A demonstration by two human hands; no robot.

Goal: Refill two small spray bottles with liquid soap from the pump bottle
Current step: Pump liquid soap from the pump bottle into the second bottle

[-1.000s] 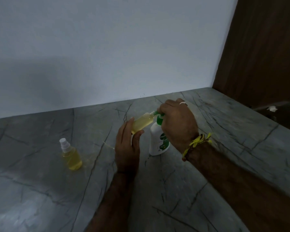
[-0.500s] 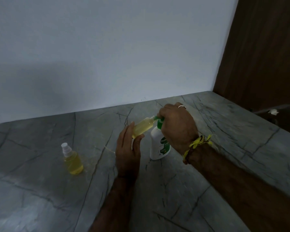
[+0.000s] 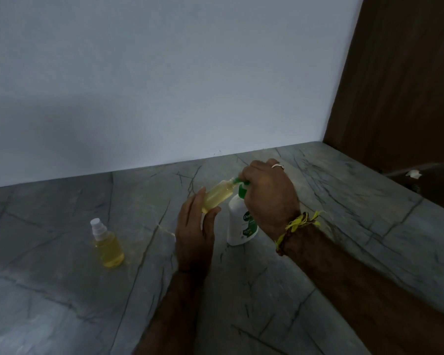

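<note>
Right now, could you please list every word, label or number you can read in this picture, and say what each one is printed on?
"De": the only letters showing of a word on the green label of the white plastic pump bottle; the right hand hides the rest.
Smaller print on that label: too blurred to read.
No other text shows.

There is one view only, from the camera on my head, so no second view shares anything with it. It looks forward and down across the grey, dark-veined stone tabletop [image 3: 318, 265] toward the pale blue-white wall [image 3: 164, 73] behind it — close enough that my forearms rise from the bottom edge and my left hand [image 3: 194, 231] and right hand [image 3: 269, 198] sit near the middle. A dark brown wooden panel [image 3: 400, 80] fills the upper right corner.
</note>
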